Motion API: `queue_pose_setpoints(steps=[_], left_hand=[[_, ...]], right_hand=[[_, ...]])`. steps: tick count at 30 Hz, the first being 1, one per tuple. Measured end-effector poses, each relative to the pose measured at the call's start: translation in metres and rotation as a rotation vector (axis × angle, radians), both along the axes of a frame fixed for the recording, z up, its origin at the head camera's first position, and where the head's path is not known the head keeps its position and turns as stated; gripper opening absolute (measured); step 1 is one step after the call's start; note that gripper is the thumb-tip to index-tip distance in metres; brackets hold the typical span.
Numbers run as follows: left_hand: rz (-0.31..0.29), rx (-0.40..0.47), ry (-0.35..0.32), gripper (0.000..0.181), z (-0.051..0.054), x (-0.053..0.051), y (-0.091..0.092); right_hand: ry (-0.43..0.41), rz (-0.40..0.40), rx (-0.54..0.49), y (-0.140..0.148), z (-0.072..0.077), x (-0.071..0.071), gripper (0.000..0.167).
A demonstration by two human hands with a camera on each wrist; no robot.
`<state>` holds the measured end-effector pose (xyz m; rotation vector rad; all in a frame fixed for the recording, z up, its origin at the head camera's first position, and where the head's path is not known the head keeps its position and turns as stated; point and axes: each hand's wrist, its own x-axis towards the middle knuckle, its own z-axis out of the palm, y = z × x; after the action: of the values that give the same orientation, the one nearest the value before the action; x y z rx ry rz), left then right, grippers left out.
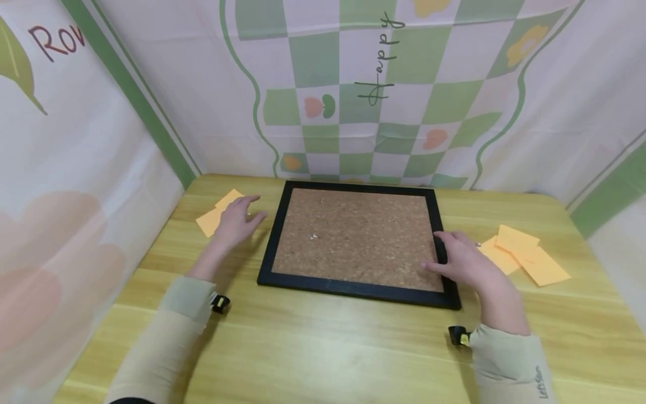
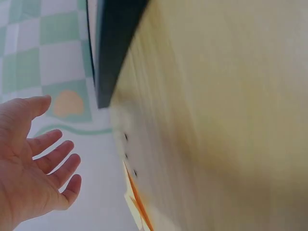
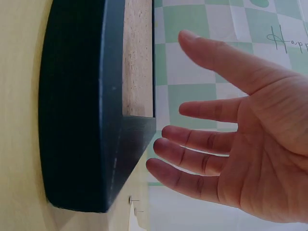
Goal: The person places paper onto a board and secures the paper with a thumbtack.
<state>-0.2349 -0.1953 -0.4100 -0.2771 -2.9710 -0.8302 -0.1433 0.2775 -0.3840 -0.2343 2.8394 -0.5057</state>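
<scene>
A cork board (image 1: 353, 235) in a black frame lies flat on the wooden table (image 1: 323, 348). Left of it, my left hand (image 1: 236, 224) is held with spread, relaxed fingers, holding nothing, beside orange paper notes (image 1: 208, 222). My right hand (image 1: 466, 261) hovers at the board's right edge, fingers apart and empty; the right wrist view shows a gap between this hand (image 3: 240, 130) and the black frame (image 3: 72, 110). In the left wrist view the left hand (image 2: 38, 163) is clear of the frame's corner (image 2: 113, 53).
Several orange notes (image 1: 540, 264) overlap on the table at the right. Small pins (image 3: 132, 200) stand near the frame in the right wrist view, and small dark pins (image 2: 126, 137) show in the left wrist view. A patterned curtain (image 1: 363, 112) hangs behind the table.
</scene>
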Motion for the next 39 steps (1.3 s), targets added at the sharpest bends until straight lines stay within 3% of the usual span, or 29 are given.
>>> queue_pose_setpoints(steps=[9,14,20,25,32,39], left_hand=[[0.055,-0.036,0.026,0.056,-0.005,-0.012,-0.040],[0.085,-0.063,-0.013,0.058,-0.007,-0.015,-0.066],[0.105,-0.073,-0.061,0.060,-0.003,-0.012,-0.090],[0.120,-0.071,-0.138,0.065,-0.001,-0.007,-0.101],[0.132,-0.115,-0.248,0.072,-0.008,-0.011,-0.116],[0.133,-0.144,-0.310,0.075,-0.009,-0.011,-0.116]], right_hand=[[-0.009,0.014,0.009,-0.003,-0.005,0.001,0.088],[-0.005,0.009,0.024,-0.005,-0.008,0.001,0.086],[0.006,0.005,0.036,-0.007,-0.010,0.000,0.082],[-0.001,0.003,0.060,-0.007,-0.011,0.001,0.081],[-0.003,0.001,0.071,-0.007,-0.011,0.001,0.080],[-0.019,-0.017,0.075,-0.009,-0.010,0.002,0.080]])
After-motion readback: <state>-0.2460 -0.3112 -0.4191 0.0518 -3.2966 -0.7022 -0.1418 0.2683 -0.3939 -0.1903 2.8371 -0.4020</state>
